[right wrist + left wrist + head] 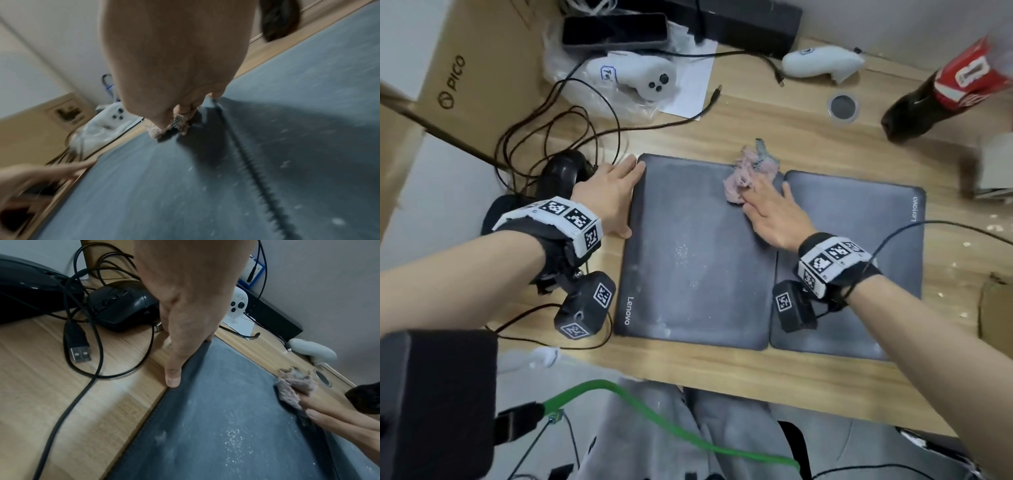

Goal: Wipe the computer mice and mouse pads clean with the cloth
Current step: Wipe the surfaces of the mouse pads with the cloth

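The wooden desk carries two grey mouse pads side by side, and the step in hand is the wiping of the left mouse pad, which shows a pale dusty film and white crumbs in its middle. The right mouse pad lies just beyond the right hand, touching or slightly overlapping the left one along the seam. The left hand lies flat with straight fingers on the far-left edge of the pad, holding nothing, only steadying it. A black mouse waits just outside these fingers among the cables. The right hand's fingers are stretched out and press the small pink cloth onto the far corner of the left pad. Probably the next move needs a firm pull of the cloth toward the body, through the crumbs.
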Motion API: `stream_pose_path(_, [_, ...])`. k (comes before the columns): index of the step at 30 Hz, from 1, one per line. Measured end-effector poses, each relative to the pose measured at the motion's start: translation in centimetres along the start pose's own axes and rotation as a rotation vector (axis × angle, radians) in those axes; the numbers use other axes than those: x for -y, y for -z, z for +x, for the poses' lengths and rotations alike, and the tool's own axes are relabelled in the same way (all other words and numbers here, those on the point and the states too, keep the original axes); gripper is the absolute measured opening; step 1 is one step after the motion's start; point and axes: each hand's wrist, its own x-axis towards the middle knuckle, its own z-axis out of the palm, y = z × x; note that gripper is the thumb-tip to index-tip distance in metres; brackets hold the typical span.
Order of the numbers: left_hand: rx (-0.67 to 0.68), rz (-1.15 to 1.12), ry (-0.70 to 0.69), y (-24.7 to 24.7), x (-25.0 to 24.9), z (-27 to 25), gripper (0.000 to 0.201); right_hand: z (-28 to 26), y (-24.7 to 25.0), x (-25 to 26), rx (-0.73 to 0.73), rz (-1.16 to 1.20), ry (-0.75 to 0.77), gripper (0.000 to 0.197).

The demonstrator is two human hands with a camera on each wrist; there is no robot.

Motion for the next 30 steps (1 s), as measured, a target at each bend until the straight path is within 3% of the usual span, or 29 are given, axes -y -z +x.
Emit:
stream_pose_path(6, [-0.014,0.014,-0.012,0.0,0.0,0.2,0.130,1.2,-0.5,0.9,-0.044,0.135,-0.083,0.041])
stream_pose_path(12, [0.011,0.021,-0.004,0.1,0.3,0.3,0.131,3.8,-3.3,10.7,0.054,-0.019,0.186,0.037])
stream_pose_path(14, [0.012,0.036,-0.004,0.2,0.2,0.4,0.132,3.6,-4.0,11.6,0.067,-0.050,0.212,0.036])
stream_pose_path(17, [0.017,0.047,-0.030,0.4,0.3,0.3,0.129,1.2,-3.6,6.8,0.012,-0.011,0.092,0.036])
stream_pose_path(21, [-0.011,0.075,-0.072,0.3,0.7,0.3,0.128,-2.9,-1.9,0.2,-0.053,0.180,-0.257,0.046])
stream_pose_path(26, [-0.024,0.163,-0.096,0.3,0.1,0.7,0.127,-2.8,-2.4,3.3,-0.153,0.286,-0.341,0.038])
stream_pose_path(30, [-0.044,0.162,-0.132,0.5,0.1,0.7,0.123,-7.2,-5.0,5.8,-0.152,0.291,-0.364,0.036])
